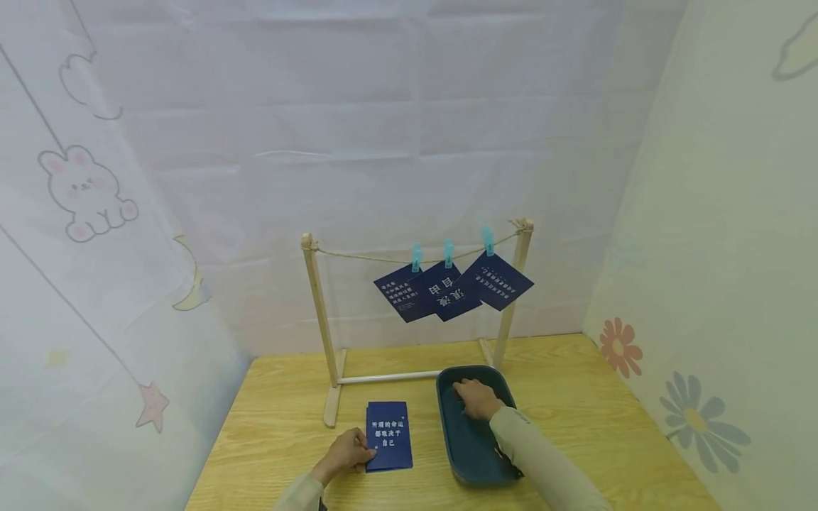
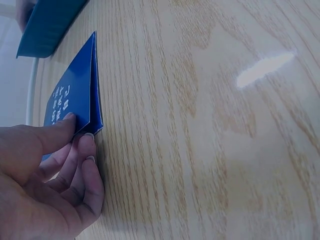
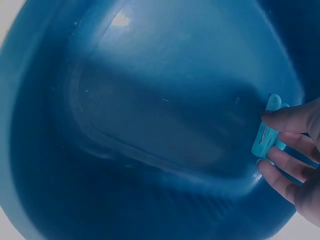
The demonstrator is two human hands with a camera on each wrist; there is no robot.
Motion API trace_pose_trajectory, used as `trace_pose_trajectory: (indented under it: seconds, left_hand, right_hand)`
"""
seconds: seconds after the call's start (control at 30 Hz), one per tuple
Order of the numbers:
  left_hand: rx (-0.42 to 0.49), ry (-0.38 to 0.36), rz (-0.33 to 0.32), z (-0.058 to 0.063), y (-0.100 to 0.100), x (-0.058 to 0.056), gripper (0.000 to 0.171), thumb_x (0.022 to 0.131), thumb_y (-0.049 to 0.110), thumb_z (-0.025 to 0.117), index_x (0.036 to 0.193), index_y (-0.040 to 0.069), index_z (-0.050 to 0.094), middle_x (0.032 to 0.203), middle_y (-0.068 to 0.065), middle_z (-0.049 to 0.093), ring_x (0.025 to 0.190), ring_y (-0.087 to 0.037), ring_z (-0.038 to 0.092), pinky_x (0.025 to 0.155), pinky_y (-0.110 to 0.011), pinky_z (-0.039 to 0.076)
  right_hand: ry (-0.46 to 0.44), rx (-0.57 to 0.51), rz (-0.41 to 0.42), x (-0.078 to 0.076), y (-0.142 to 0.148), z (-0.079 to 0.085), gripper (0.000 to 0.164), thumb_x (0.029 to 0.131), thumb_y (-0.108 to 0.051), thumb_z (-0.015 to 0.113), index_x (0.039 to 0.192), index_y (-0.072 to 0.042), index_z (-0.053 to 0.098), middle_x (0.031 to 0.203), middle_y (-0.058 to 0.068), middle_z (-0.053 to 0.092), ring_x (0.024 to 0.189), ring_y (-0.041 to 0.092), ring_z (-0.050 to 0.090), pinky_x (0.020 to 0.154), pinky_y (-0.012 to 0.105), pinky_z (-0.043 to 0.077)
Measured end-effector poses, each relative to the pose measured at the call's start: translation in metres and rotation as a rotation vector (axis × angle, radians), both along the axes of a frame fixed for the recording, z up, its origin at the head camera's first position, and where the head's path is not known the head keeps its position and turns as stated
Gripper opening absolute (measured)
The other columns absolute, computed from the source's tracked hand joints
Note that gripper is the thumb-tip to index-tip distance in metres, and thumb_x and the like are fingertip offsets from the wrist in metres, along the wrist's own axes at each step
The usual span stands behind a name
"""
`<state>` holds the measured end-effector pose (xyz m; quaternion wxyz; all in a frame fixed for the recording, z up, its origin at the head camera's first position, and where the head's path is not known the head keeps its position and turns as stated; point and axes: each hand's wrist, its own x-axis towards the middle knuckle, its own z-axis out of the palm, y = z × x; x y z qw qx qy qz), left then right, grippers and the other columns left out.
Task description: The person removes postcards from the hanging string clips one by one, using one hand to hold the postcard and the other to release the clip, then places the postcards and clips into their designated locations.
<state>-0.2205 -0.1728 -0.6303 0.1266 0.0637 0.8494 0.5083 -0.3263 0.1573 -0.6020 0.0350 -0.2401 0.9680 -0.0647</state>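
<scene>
My left hand [image 1: 348,452] pinches the near left corner of a dark blue card [image 1: 390,436] with white characters. In the left wrist view the thumb lies on the top card [image 2: 75,90], and a gap shows between it and another blue card [image 2: 97,107] beneath. My right hand [image 1: 478,399] reaches inside a dark teal basin [image 1: 450,433]. Seen from the right wrist, the thumb and fingers hold a light blue clothes peg [image 3: 267,127] near the basin's end wall; part of the peg is hidden by the fingers.
Behind stands a wooden rack [image 1: 322,319] with a sagging twine line [image 1: 364,257]. Three blue cards [image 1: 495,280] hang there from light blue pegs [image 1: 449,253], towards the right post. A white bar [image 1: 390,377] joins the rack's feet. Printed cloth walls surround the wooden table [image 1: 575,404].
</scene>
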Motion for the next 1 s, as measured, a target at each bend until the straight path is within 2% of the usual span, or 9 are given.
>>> trace_pose_trajectory:
  seconds: [0.27, 0.5, 0.63, 1.0]
  left_hand:
    - [0.013, 0.018, 0.013, 0.004, 0.001, 0.004, 0.022, 0.088, 0.001, 0.072, 0.086, -0.001, 0.05, 0.059, 0.002, 0.055, 0.049, -0.008, 0.053, 0.046, -0.022, 0.045]
    - [-0.01, 0.05, 0.014, 0.004, 0.002, 0.003, 0.021, 0.09, 0.002, 0.069, 0.083, 0.002, 0.049, 0.058, 0.003, 0.055, 0.047, -0.007, 0.053, 0.043, -0.019, 0.042]
    - [-0.015, 0.067, 0.016, 0.003, 0.0, 0.003, 0.02, 0.091, 0.001, 0.067, 0.081, 0.004, 0.049, 0.059, -0.001, 0.058, 0.048, -0.009, 0.056, 0.044, -0.022, 0.046]
    - [0.03, 0.003, 0.04, 0.011, 0.0, 0.006, 0.011, 0.092, -0.006, 0.059, 0.086, -0.002, 0.051, 0.065, -0.009, 0.062, 0.052, -0.015, 0.062, 0.048, -0.027, 0.052]
  right_hand:
    - [-0.021, 0.0, 0.014, 0.001, -0.002, 0.009, 0.022, 0.084, -0.002, 0.076, 0.094, -0.014, 0.06, 0.085, 0.002, 0.054, 0.079, 0.024, 0.057, 0.064, 0.039, 0.049]
    - [-0.017, -0.008, 0.018, 0.0, 0.001, 0.008, 0.023, 0.083, -0.002, 0.076, 0.097, -0.013, 0.061, 0.087, 0.003, 0.056, 0.081, 0.024, 0.059, 0.065, 0.039, 0.05]
    - [-0.029, -0.039, 0.005, 0.0, 0.003, 0.01, 0.025, 0.081, -0.001, 0.077, 0.099, -0.011, 0.063, 0.089, 0.004, 0.057, 0.082, 0.025, 0.059, 0.066, 0.041, 0.051]
    - [-0.039, -0.068, -0.021, -0.002, 0.006, 0.016, 0.025, 0.082, 0.004, 0.073, 0.101, -0.01, 0.064, 0.092, 0.004, 0.057, 0.085, 0.026, 0.06, 0.07, 0.041, 0.053]
